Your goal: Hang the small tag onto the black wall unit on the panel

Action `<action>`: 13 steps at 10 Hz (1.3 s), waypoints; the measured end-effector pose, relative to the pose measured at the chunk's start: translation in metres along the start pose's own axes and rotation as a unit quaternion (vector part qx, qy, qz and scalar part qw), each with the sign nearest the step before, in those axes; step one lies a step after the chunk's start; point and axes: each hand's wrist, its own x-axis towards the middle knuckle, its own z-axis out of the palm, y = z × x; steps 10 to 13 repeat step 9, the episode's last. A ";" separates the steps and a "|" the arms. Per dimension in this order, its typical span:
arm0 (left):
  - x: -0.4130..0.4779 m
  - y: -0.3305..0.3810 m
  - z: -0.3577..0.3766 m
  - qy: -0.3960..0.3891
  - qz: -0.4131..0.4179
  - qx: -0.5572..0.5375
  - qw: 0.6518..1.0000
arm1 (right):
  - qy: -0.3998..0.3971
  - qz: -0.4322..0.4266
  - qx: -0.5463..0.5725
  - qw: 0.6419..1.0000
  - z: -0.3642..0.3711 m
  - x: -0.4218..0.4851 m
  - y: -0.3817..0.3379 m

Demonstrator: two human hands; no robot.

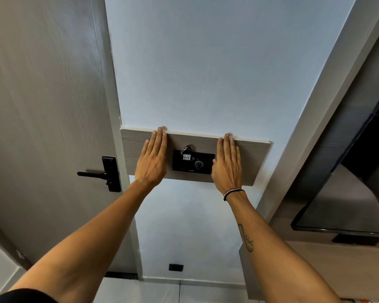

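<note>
A black wall unit [202, 164] with a round dial sits in the middle of a grey wood-grain panel [255, 159] on the pale wall. A small white tag [186, 157] with handwriting hangs by a metal ring at the unit's upper left. My left hand [151, 161] lies flat on the panel just left of the unit, fingers straight and together, holding nothing. My right hand [227, 165] lies flat on the panel just right of the unit, its thumb against the unit's edge, also holding nothing.
A grey door [46, 119] with a black lever handle [103, 174] stands to the left. A dark screen [346, 200] on a wooden wall fills the right side. A small black socket [175, 267] sits low on the wall above the tiled floor.
</note>
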 end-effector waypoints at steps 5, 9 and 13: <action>-0.001 0.003 0.004 0.005 -0.002 -0.002 1.000 | -0.013 0.001 -0.019 1.000 0.001 -0.001 0.001; 0.011 0.007 -0.001 0.035 -0.004 0.006 0.999 | 0.035 0.002 0.013 0.999 -0.005 0.010 -0.001; 0.011 0.007 -0.001 0.035 -0.004 0.006 0.999 | 0.035 0.002 0.013 0.999 -0.005 0.010 -0.001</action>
